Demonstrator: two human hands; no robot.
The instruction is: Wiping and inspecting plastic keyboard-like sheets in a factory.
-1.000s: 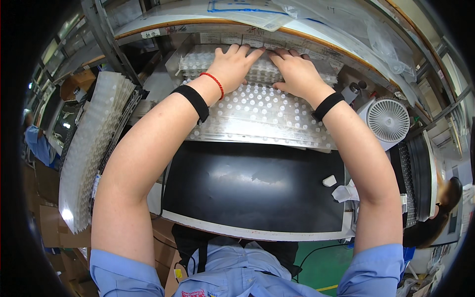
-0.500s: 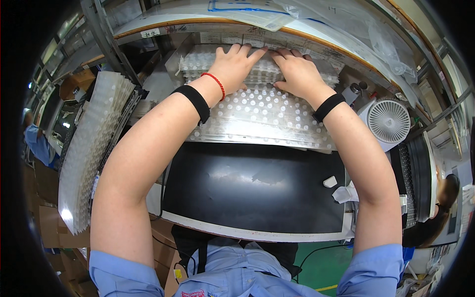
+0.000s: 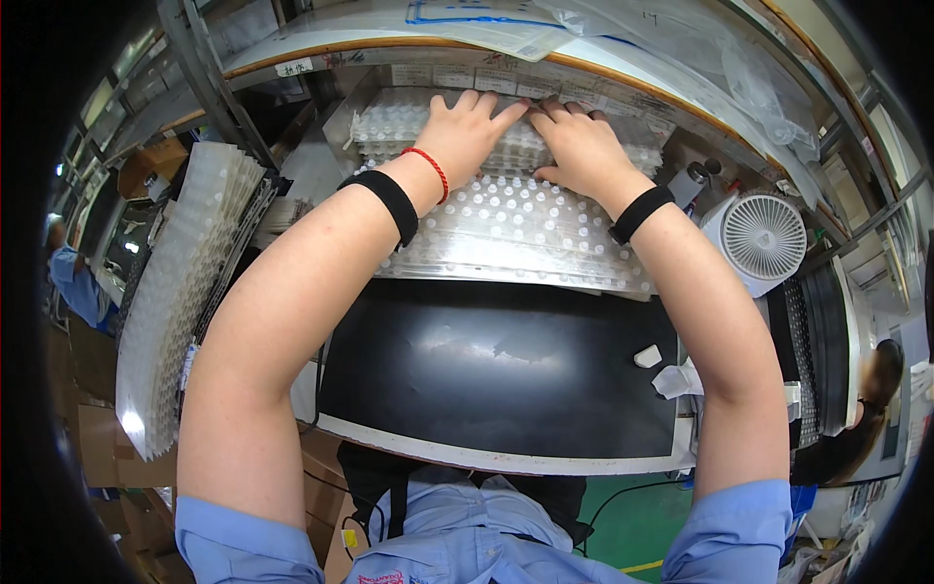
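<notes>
A stack of clear plastic sheets covered in round whitish dots [image 3: 516,216] lies across the far side of the work surface, with another layered stack of dotted sheets [image 3: 384,127] behind it. My left hand [image 3: 459,141] rests on the stacks left of the middle, fingers spread toward the back, a red cord and black band on its wrist. Close beside it on the right, my right hand [image 3: 582,151] lies on the sheets with its fingers reaching over the rear stack. Both index fingertips nearly meet. Neither hand visibly lifts a sheet; what lies under the palms is hidden.
Nearer me lies a black mat [image 3: 496,370] with a small white piece [image 3: 647,356] and crumpled white material [image 3: 678,381] at its right. A white fan [image 3: 764,238] stands at the right. More sheets [image 3: 185,292] lean at the left. A shelf [image 3: 389,44] overhangs the back.
My right hand has shifted slightly left, bringing its fingertips nearer to my left hand's. My left hand has moved very little. The stacks look the same.
</notes>
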